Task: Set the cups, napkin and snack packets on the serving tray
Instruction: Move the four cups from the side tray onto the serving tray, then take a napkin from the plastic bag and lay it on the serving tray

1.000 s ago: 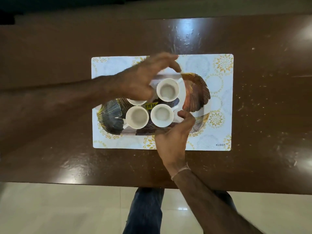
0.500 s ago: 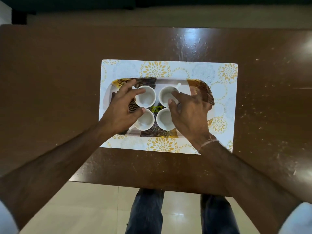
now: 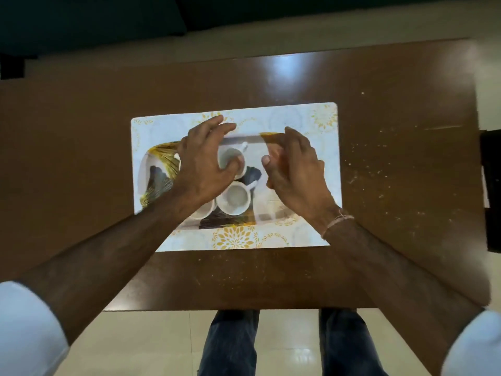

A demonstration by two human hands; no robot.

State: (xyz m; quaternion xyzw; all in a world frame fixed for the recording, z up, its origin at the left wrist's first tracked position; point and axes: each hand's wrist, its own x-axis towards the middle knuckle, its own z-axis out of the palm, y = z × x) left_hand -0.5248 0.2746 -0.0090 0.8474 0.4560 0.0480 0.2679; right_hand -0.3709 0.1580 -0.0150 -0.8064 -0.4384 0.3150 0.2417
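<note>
A serving tray (image 3: 158, 173) with a dark and gold leaf pattern lies on a floral placemat (image 3: 306, 118). White cups stand on it: one at the far side (image 3: 227, 158), one nearer (image 3: 234, 200), and a third (image 3: 203, 213) mostly hidden under my left wrist. My left hand (image 3: 203, 169) hovers over the cups with fingers spread, its thumb at the far cup's rim. My right hand (image 3: 294, 172) is over the tray's right half, fingers curved and apart, holding nothing. No napkin or snack packets are visible. The picture is blurred by motion.
The placemat sits mid-table on a glossy brown wooden table (image 3: 393, 164) with crumbs scattered on its right side. A dark object (image 3: 492, 191) stands just off the table's right edge. The near table edge, my legs and a tiled floor are below.
My left hand has slid right and farther, now covering the left cups. My right hand has come off the right cups and moved toward the tray's right end.
</note>
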